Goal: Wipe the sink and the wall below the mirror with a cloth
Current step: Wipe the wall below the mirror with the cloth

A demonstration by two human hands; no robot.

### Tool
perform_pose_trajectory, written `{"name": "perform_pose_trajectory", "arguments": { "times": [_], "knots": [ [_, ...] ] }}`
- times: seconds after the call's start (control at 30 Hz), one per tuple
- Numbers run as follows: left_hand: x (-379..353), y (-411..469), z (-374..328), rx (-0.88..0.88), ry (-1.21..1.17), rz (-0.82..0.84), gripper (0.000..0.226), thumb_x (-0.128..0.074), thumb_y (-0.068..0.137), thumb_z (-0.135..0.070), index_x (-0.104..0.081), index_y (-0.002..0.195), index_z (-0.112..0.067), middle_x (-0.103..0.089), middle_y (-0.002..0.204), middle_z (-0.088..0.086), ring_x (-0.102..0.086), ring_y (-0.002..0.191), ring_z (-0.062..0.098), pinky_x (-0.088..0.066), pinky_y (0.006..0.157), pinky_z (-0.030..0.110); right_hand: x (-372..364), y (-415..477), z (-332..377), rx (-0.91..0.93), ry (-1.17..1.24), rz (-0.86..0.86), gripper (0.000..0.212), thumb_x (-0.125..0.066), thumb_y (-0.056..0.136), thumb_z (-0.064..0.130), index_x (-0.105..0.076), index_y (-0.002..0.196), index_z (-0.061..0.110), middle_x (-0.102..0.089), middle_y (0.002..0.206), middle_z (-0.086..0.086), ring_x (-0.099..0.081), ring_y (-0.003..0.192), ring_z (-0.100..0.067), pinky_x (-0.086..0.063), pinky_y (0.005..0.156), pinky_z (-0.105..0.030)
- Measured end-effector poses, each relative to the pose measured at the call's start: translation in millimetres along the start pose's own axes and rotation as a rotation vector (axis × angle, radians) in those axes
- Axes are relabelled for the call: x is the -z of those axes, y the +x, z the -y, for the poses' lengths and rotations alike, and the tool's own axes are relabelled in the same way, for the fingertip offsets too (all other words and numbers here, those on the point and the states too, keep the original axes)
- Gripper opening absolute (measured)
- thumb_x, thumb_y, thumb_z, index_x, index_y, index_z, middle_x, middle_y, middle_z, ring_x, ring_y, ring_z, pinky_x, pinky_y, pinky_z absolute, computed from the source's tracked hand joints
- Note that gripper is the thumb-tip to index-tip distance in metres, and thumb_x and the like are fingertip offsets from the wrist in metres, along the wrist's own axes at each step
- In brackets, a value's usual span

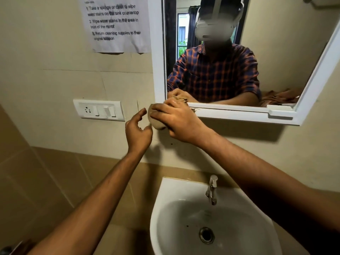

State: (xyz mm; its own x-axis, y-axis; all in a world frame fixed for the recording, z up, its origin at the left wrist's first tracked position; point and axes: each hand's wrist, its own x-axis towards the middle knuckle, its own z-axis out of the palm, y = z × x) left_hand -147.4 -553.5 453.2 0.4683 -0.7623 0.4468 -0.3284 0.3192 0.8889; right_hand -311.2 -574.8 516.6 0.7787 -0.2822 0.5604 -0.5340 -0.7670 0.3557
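- My right hand (pixel 176 120) presses a bunched tan-brown cloth (pixel 156 122) against the beige painted wall (pixel 55 80), right at the lower left corner of the white-framed rectangular mirror (pixel 159 52); its fingers (pixel 160 109) are curled tight over the wad.
- My left hand (pixel 137 130) hangs just beside the cloth, apart from it, fingers loosely spread and holding nothing.
- Left of the hands the wall is bare up to one white plastic switch plate with a socket (pixel 99 109); above it one printed paper sheet (pixel 116 24) is stuck flat to the wall.
- Below, the glossy white ceramic sink (pixel 165 199) juts out from tan tiling, its rounded rim well under both forearms, with free space between them.
- One chrome tap (pixel 212 189) stands at the basin's back edge, one round metal drain (pixel 206 235) sits in the bowl, and I see a few dark specks near it.
- Dark frayed threads poke out along the mirror's bottom ledge beside my right hand.
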Motion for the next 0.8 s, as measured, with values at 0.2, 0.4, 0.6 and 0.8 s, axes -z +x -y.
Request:
{"name": "perform_pose_trajectory", "arguments": {
  "times": [0.2, 0.4, 0.6, 0.8],
  "knots": [
    [-1.0, 1.5, 5.4, -0.073, -0.008, -0.022, 0.064, -0.058, 0.076, 0.006, -0.060, 0.132, -0.025, -0.064, 0.124, -0.010, -0.058, 0.113, 0.010, -0.052, 0.088, 0.031, -0.3, 9.4, 3.0, 0.108, -0.057, 0.151, 0.050, -0.065, 0.079, 0.009, -0.064, 0.129, 0.018, -0.062, 0.134, -0.002, -0.054, 0.109, -0.025, -0.047, 0.090, -0.040],
    [-26.2, -17.2, -6.6, -0.192, 0.027, 0.075, 0.071, -0.062, 0.080, 0.000, -0.046, 0.146, -0.022, -0.055, 0.130, -0.010, -0.054, 0.117, 0.009, -0.039, 0.079, 0.000, 39.8, -52.6, -41.7, 0.117, -0.033, 0.215, 0.060, -0.065, 0.068, 0.007, -0.066, 0.126, 0.020, -0.061, 0.135, 0.000, -0.054, 0.105, -0.027, -0.045, 0.091, -0.043],
    [-40.4, -27.1, -18.6, -0.110, 0.044, 0.052, 0.076, -0.061, 0.085, -0.003, -0.032, 0.153, -0.019, -0.046, 0.143, 0.003, -0.046, 0.130, 0.017, -0.048, 0.097, 0.020, 75.8, -149.3, -77.5, -0.033, -0.068, 0.182, 0.058, -0.060, 0.071, -0.002, -0.068, 0.125, 0.017, -0.059, 0.137, -0.002, -0.055, 0.106, -0.030, -0.041, 0.093, -0.044],
    [-40.6, -23.1, -19.9, -0.071, 0.070, 0.033, 0.072, -0.059, 0.084, -0.006, -0.039, 0.151, -0.019, -0.051, 0.138, 0.002, -0.050, 0.125, 0.019, -0.050, 0.099, 0.046, 82.5, -189.3, -85.8, -0.107, -0.112, 0.188, 0.055, -0.049, 0.074, -0.001, -0.068, 0.124, 0.013, -0.060, 0.135, -0.007, -0.053, 0.108, -0.031, -0.041, 0.093, -0.041]
  ]
}}
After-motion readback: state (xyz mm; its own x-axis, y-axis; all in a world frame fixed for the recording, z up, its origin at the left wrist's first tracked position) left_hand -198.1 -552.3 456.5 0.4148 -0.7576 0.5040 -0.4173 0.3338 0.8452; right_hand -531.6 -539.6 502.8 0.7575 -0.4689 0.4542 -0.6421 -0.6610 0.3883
